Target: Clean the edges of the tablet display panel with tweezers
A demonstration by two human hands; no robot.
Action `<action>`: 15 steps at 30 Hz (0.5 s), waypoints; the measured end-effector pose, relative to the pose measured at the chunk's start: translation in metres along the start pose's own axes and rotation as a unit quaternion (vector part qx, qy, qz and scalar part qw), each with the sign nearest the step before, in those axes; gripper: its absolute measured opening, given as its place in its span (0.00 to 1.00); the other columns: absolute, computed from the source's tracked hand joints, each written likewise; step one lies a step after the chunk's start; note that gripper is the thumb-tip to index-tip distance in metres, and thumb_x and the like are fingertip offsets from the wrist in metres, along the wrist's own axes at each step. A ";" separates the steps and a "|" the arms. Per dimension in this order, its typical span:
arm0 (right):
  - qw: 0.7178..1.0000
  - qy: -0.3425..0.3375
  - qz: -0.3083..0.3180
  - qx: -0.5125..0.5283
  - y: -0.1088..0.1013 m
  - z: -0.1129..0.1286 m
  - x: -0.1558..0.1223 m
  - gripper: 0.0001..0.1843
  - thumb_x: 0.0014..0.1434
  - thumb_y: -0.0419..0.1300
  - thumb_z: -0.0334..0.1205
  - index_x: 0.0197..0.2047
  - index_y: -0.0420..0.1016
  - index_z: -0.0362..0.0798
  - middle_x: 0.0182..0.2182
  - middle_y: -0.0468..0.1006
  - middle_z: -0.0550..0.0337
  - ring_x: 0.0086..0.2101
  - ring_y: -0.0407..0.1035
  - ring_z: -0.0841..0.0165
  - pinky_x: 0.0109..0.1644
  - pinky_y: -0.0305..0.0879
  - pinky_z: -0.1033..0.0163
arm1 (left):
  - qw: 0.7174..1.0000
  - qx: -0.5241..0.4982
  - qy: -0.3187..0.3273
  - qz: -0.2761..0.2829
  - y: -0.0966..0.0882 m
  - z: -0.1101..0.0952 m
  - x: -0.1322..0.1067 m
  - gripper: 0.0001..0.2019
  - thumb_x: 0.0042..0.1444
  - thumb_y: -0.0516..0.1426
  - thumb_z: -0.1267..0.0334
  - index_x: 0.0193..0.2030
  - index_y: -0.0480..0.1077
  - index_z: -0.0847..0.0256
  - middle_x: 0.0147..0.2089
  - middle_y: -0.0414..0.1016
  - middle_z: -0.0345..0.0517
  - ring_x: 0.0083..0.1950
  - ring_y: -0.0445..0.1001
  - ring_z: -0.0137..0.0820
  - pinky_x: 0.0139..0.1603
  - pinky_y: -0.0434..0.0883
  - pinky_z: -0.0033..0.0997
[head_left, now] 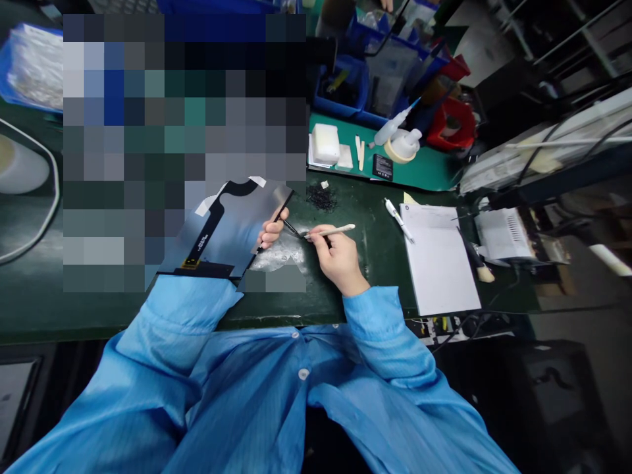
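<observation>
My left hand (272,232) is closed around the right edge of a display panel (232,227), its fingertips showing at that edge. The panel is grey and tilted, with a black flex cable (210,230) running across its back and white tabs at the top. My right hand (340,258) pinches a thin pale stick (340,230) just right of the panel. From the panel's edge a narrow dark strip (292,228) reaches to my right fingertips; I cannot tell whether it is attached there. Pixelation hides the area behind the panel.
Dark scraps (322,197) lie in a small pile beyond my right hand. White paper (439,257) and a pen (399,220) lie to the right. On a green mat (434,172) are white blocks (326,143), a black battery (382,166) and a dispenser bottle (395,127). Blue bins (340,105) stand behind.
</observation>
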State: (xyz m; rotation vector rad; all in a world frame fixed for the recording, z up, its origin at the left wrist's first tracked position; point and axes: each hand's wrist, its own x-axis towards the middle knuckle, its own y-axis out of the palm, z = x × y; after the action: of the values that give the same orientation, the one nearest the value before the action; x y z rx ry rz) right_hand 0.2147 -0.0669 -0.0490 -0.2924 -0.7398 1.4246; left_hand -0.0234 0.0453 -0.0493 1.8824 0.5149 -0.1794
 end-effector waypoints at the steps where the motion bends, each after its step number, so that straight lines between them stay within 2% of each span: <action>1: 1.000 0.007 -0.002 0.007 0.000 0.000 0.000 0.13 0.70 0.57 0.49 0.42 0.79 0.51 0.40 0.85 0.54 0.40 0.81 0.60 0.50 0.76 0.54 | 0.999 0.033 -0.008 -0.006 -0.001 -0.001 0.000 0.25 0.69 0.34 0.52 0.42 0.69 0.59 0.22 0.61 0.43 0.21 0.65 0.34 0.22 0.66 0.30; 6: 0.995 0.044 -0.029 0.079 0.006 -0.007 -0.005 0.15 0.70 0.58 0.53 0.42 0.77 0.51 0.38 0.85 0.55 0.37 0.81 0.62 0.44 0.78 0.57 | 0.997 0.079 -0.019 -0.010 -0.014 -0.005 0.006 0.23 0.71 0.36 0.53 0.42 0.69 0.58 0.22 0.61 0.42 0.21 0.65 0.32 0.22 0.66 0.29; 12: 0.994 0.038 -0.031 0.095 0.006 -0.006 -0.005 0.13 0.70 0.60 0.52 0.42 0.78 0.52 0.38 0.85 0.55 0.38 0.81 0.61 0.45 0.78 0.56 | 0.995 0.059 0.005 0.085 -0.026 -0.001 0.010 0.20 0.70 0.40 0.56 0.43 0.72 0.59 0.25 0.64 0.43 0.23 0.69 0.33 0.26 0.73 0.32; 15: 0.996 0.033 -0.028 0.081 0.005 -0.003 -0.004 0.13 0.70 0.60 0.51 0.42 0.78 0.52 0.38 0.85 0.55 0.37 0.81 0.61 0.45 0.77 0.56 | 0.996 0.059 0.015 0.070 -0.026 0.000 0.012 0.21 0.70 0.38 0.58 0.42 0.71 0.59 0.23 0.62 0.42 0.21 0.67 0.32 0.27 0.73 0.32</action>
State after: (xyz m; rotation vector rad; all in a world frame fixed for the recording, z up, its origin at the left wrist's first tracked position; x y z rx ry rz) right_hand 0.2126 -0.0692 -0.0559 -0.1898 -0.5708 1.4053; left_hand -0.0240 0.0557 -0.0757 2.0312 0.3981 -0.0891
